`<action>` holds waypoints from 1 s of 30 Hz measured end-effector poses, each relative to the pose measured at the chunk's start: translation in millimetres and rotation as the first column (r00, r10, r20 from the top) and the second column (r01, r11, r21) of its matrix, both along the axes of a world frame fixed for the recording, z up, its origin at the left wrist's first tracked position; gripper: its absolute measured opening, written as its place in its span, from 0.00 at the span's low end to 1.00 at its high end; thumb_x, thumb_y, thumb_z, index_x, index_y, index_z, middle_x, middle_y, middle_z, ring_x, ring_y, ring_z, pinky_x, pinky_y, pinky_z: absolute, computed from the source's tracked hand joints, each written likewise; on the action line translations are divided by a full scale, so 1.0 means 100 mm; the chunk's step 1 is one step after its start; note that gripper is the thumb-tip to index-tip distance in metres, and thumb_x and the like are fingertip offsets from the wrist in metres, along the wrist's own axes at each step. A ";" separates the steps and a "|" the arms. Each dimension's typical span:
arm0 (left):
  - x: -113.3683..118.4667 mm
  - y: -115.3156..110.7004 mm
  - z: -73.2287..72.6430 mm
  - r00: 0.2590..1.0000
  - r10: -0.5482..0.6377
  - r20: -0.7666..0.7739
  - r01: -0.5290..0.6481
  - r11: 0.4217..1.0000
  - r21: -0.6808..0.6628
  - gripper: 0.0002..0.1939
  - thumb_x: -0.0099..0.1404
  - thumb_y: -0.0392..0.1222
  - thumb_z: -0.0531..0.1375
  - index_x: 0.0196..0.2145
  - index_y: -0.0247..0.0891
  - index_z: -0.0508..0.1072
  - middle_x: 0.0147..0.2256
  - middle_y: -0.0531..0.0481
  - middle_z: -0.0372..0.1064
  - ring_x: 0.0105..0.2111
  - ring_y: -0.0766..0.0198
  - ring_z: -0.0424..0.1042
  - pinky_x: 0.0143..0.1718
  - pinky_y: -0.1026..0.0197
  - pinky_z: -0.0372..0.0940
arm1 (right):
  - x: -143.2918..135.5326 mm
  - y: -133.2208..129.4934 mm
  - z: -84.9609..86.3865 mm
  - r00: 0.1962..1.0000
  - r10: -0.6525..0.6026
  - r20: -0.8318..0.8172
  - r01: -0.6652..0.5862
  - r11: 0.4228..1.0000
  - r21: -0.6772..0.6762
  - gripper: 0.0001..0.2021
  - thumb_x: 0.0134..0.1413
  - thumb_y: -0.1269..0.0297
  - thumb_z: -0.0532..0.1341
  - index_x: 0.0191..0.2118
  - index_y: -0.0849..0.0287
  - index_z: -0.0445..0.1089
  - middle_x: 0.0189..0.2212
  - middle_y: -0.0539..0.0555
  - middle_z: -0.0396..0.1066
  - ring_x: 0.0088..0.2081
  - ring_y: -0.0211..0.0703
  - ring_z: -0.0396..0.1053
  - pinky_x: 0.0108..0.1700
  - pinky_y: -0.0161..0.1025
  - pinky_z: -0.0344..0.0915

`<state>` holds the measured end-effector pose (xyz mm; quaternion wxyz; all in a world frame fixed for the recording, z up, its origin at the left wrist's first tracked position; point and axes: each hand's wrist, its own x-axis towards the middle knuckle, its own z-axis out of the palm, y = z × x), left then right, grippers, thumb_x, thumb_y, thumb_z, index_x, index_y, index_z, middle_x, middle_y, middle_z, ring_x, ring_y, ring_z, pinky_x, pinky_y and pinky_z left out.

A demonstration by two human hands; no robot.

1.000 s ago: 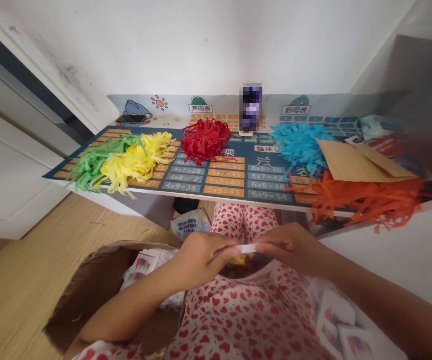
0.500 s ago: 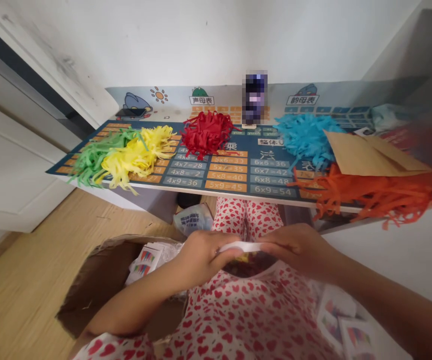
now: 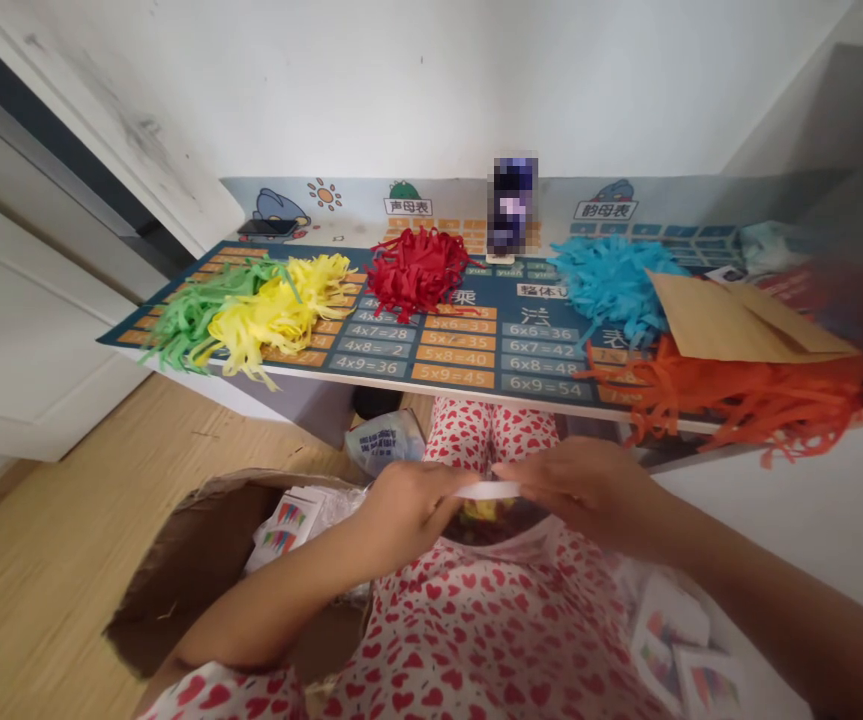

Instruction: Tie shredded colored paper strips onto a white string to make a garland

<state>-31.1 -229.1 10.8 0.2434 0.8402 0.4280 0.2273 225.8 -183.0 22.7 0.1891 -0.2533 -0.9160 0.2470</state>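
Note:
Over the lap, a clear plastic bag [image 3: 506,532] with a white top strip [image 3: 488,490] hangs between my two hands. Yellow and dark reddish contents show faintly through it. My left hand [image 3: 401,510] pinches the strip's left end between thumb and fingers. On the right end, my right hand [image 3: 588,492] grips the strip, its fingers laid along the top edge. Beyond them on the desk lie fringed tissue-paper bundles: green [image 3: 202,310], yellow [image 3: 281,310], red [image 3: 420,272], blue [image 3: 618,285] and orange [image 3: 768,400].
A desk [image 3: 371,372] with a printed times-table mat stands ahead. A brown paper piece [image 3: 746,318] rests on the orange bundle. An open cardboard box [image 3: 176,560] sits at the left with printed packets [image 3: 288,520]. More packets [image 3: 708,685] lie at the lower right. A phone [image 3: 273,229] lies at the back left.
My right hand has slid inward along the white strip, its fingertips now nearer my left hand. The left hand keeps its pinch. The view has shifted slightly.

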 end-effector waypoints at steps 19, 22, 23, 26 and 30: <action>0.04 -0.05 0.08 0.993 0.022 0.117 -0.006 0.991 -0.134 0.10 0.67 0.37 0.55 0.40 0.39 0.77 0.32 0.50 0.78 0.32 0.64 0.76 0.35 0.65 0.63 | -0.08 -0.02 0.04 0.972 0.196 0.129 -0.224 0.940 0.256 0.20 0.62 0.75 0.53 0.55 0.50 0.67 0.41 0.51 0.75 0.38 0.39 0.70 0.42 0.43 0.48; 0.03 -0.05 0.12 0.994 -0.022 0.107 0.037 0.990 -0.140 0.10 0.66 0.43 0.58 0.42 0.38 0.77 0.32 0.49 0.78 0.32 0.63 0.75 0.34 0.65 0.63 | -0.08 -0.03 0.04 0.972 0.198 0.123 -0.223 0.944 0.244 0.19 0.62 0.74 0.53 0.55 0.49 0.67 0.41 0.51 0.74 0.36 0.38 0.69 0.42 0.42 0.49; 0.03 -0.06 0.13 0.994 -0.032 0.109 0.047 0.989 -0.141 0.11 0.67 0.45 0.59 0.42 0.38 0.77 0.33 0.49 0.78 0.32 0.63 0.75 0.34 0.65 0.62 | -0.08 -0.03 0.04 0.972 0.200 0.123 -0.224 0.944 0.240 0.19 0.62 0.74 0.53 0.55 0.49 0.67 0.41 0.51 0.74 0.37 0.38 0.69 0.42 0.42 0.49; 0.04 -0.07 0.14 0.991 -0.048 0.121 0.066 0.987 -0.147 0.12 0.70 0.45 0.56 0.43 0.39 0.77 0.33 0.50 0.78 0.31 0.65 0.74 0.33 0.65 0.60 | -0.07 -0.03 0.04 0.972 0.201 0.122 -0.224 0.947 0.230 0.19 0.61 0.75 0.53 0.54 0.49 0.68 0.41 0.51 0.74 0.38 0.39 0.70 0.43 0.42 0.50; 0.04 -0.08 0.11 0.991 -0.044 0.124 0.061 0.988 -0.144 0.14 0.73 0.44 0.52 0.43 0.40 0.77 0.34 0.50 0.78 0.32 0.65 0.74 0.34 0.65 0.60 | -0.06 -0.04 0.04 0.970 0.202 0.133 -0.228 0.947 0.225 0.20 0.61 0.75 0.53 0.54 0.51 0.68 0.41 0.52 0.75 0.39 0.39 0.70 0.43 0.43 0.50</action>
